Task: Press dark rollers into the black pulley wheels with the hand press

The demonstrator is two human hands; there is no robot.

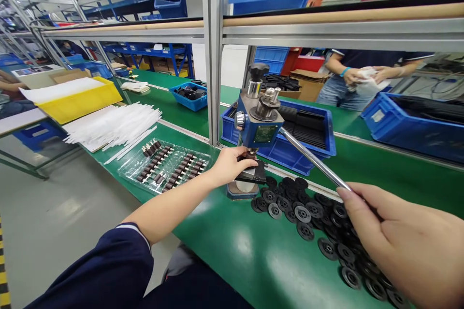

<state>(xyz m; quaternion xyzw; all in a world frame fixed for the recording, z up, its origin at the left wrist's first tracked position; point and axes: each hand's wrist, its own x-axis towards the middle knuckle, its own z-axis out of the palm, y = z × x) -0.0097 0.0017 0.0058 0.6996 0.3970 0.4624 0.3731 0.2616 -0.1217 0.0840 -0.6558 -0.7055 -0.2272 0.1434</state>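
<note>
A blue hand press (pixel 259 128) stands on the green table (pixel 232 246). My right hand (pixel 402 236) is wrapped round the end of its long metal lever (pixel 311 157), which slants down to the right. Under the press head, my left hand (pixel 232 166) has thumb and fingers closed around a small part too hidden to name, above a black plate (pixel 258 174). Many black discs (pixel 305 231) lie loose to the right of the press. To its left, a clear plastic tray (pixel 130 169) holds rows of dark brown cylindrical parts (pixel 176 176).
Behind the press sits a blue bin (pixel 308 130) of black parts. White strips (pixel 116 123) and a yellow box (pixel 83 101) are at the left. A metal post (pixel 213 58) rises behind the table. Across it, a person (pixel 366 77) handles something white.
</note>
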